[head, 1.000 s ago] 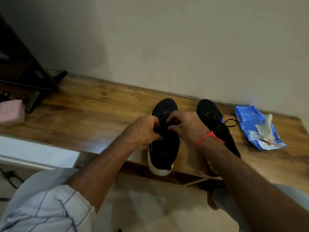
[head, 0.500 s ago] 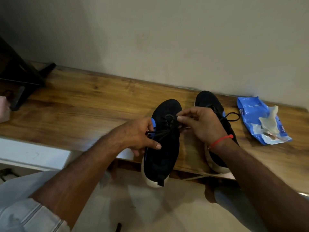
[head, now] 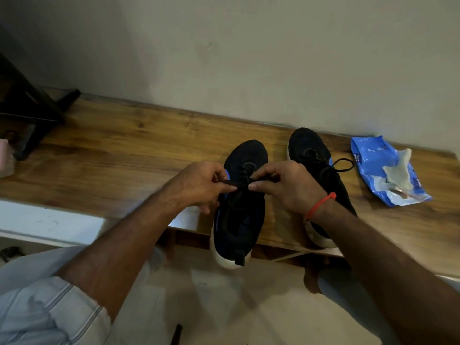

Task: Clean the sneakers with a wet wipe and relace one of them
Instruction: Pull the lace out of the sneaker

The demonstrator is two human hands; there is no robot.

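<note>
Two black sneakers with white soles stand side by side on the wooden shelf [head: 119, 150]. The left sneaker [head: 239, 215] has its heel hanging over the front edge. My left hand [head: 201, 185] and my right hand [head: 286, 185] each pinch an end of its black lace [head: 239, 183] above the tongue, fingertips nearly touching. The right sneaker [head: 311, 153] is partly hidden behind my right wrist; its lace loop lies loose to the right. A blue wet wipe pack [head: 373, 168] lies further right with a used wipe [head: 398, 173] on top.
A dark stand [head: 32, 115] occupies the shelf's far left, beside a pink object [head: 5, 158] at the frame edge. A wall rises right behind the shelf. A white surface [head: 49, 225] sits below the shelf at left. My knees and tiled floor lie below.
Both hands rose to the lace and now pinch it between them, the left one coming in from the sneaker's side. The sneaker's heel has slid out over the shelf edge.
</note>
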